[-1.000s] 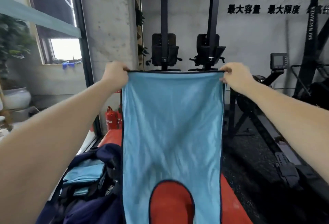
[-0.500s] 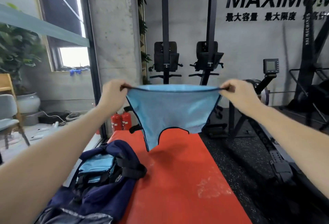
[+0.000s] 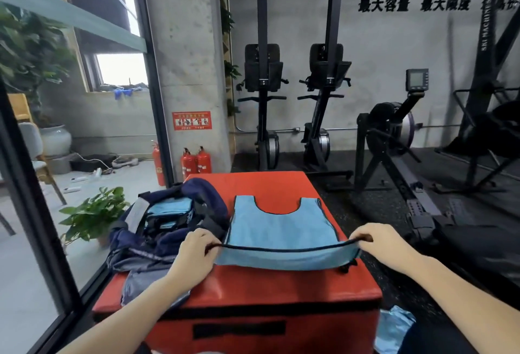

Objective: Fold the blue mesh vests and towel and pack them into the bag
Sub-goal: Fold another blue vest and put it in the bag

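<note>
A light blue mesh vest with black trim lies spread on the red padded box, its neck cut-out pointing away from me. My left hand pinches the near hem's left corner and my right hand pinches its right corner, holding that edge slightly raised. To the left on the box sits an open navy bag with folded blue fabric inside.
More blue fabric lies on the floor at the box's lower right. Rowing and ski machines stand behind and to the right. A glass wall, a potted plant and red fire extinguishers are on the left.
Both hands have come down from chest height, laying the hanging vest flat on the red box. They still grip the hem's corners.
</note>
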`<state>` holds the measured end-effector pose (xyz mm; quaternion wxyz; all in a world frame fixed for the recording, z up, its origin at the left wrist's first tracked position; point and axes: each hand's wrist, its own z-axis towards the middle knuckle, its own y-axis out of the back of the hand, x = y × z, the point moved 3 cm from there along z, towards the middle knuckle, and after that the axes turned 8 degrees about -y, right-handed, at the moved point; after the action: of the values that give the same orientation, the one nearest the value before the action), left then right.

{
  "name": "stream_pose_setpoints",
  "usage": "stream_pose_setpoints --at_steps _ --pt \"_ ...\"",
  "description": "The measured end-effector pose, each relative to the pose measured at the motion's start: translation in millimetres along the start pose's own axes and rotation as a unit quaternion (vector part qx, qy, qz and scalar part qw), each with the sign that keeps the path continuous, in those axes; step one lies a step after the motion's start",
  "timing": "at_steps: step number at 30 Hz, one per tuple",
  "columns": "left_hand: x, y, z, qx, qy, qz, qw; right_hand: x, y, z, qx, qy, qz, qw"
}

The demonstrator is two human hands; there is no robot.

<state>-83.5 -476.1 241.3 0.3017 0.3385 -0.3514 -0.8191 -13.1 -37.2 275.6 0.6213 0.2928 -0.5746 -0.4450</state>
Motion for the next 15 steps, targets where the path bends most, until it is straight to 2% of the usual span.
stream_pose_setpoints --at_steps 4,9,15 --pt "-21.0 1.1 -22.8 -0.003 0.086 -0.119 0.989 -8.0 7.3 -20.8 -0.017 -0.026 0.064 0.997" --pt "-33.7 0.2 -30.9 -0.012 0.115 -0.183 0.976 -18.1 14.0 -28.4 -0.039 -0.074 0.157 0.984" --pt "-37.0 1.9 -4.1 -0.058 0.141 -0.247 0.957 -20.4 14.2 -9.0 -0.038 -0.094 0.175 0.979"
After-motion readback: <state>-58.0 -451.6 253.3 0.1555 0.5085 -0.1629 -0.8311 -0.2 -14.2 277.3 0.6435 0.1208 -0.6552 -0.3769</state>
